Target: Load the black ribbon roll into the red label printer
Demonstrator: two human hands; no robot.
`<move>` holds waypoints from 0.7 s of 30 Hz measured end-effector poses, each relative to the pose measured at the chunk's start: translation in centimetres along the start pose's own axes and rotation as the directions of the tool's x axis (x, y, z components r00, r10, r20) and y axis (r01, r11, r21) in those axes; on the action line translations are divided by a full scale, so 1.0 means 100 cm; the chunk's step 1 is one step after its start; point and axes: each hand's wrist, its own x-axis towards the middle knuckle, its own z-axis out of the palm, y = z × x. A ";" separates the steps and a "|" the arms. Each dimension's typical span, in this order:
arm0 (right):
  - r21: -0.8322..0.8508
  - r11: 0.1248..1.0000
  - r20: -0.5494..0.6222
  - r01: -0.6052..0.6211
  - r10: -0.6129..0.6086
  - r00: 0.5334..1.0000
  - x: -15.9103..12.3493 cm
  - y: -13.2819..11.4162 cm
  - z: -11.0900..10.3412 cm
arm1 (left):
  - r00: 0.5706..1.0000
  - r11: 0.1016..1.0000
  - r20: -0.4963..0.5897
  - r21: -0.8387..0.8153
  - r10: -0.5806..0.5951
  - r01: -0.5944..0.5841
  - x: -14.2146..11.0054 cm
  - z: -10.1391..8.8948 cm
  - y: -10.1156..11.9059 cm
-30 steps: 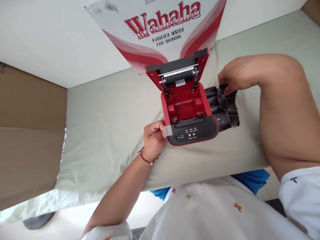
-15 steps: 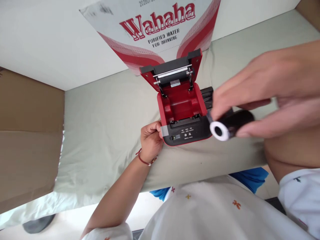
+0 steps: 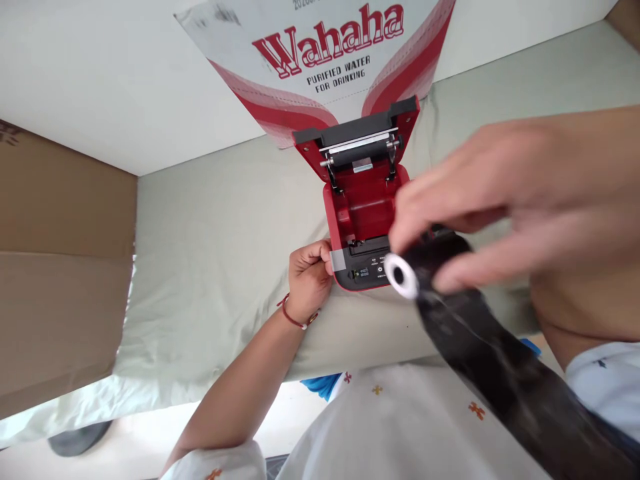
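Note:
A small red and black printer [image 3: 357, 220] sits on a pale green cloth with its lid swung up and its paper bay bare. My left hand [image 3: 307, 280] is closed on the printer's front left corner. Close to the camera, my right hand [image 3: 500, 200] pinches a roll [image 3: 425, 267] with a white core, wrapped in black film. A long tail of that black film [image 3: 510, 380] hangs down to the lower right. The hand and roll hide the printer's right side.
A white and red Wahaha water carton [image 3: 325, 60] stands behind the printer. A brown cardboard box [image 3: 60, 267] fills the left side. The cloth-covered surface [image 3: 215, 267] ends at a front edge near my body.
My right hand lifted the roll off the black wrapping beside the printer and brought it up toward the camera and leftward. The black film now trails from the roll. The left hand stayed put.

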 end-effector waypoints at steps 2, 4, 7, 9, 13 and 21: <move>-0.022 0.998 -0.047 -0.063 0.062 0.997 0.028 -0.006 0.006 | 1.000 1.000 0.003 0.000 0.002 -0.002 0.000 0.000 0.000; -0.081 0.981 -0.115 -0.177 0.167 0.979 0.048 -0.013 0.015 | 1.000 1.000 0.006 -0.001 0.004 -0.004 0.001 0.000 0.000; -0.163 0.915 -0.161 -0.370 0.345 0.925 0.062 -0.022 0.030 | 1.000 1.000 0.012 0.001 -0.001 0.001 0.001 0.002 0.001; -0.205 0.859 -0.163 -0.469 0.442 0.882 0.065 -0.027 0.036 | 1.000 1.000 0.009 0.002 -0.004 0.004 0.001 0.003 0.002; -0.263 0.820 -0.148 -0.509 0.487 0.861 0.073 -0.029 0.044 | 1.000 1.000 0.000 0.005 0.004 -0.004 0.001 0.003 0.002; -0.257 0.803 -0.182 -0.538 0.507 0.843 0.083 -0.024 0.049 | 0.999 0.999 0.017 0.034 0.030 -0.031 0.000 0.001 -0.001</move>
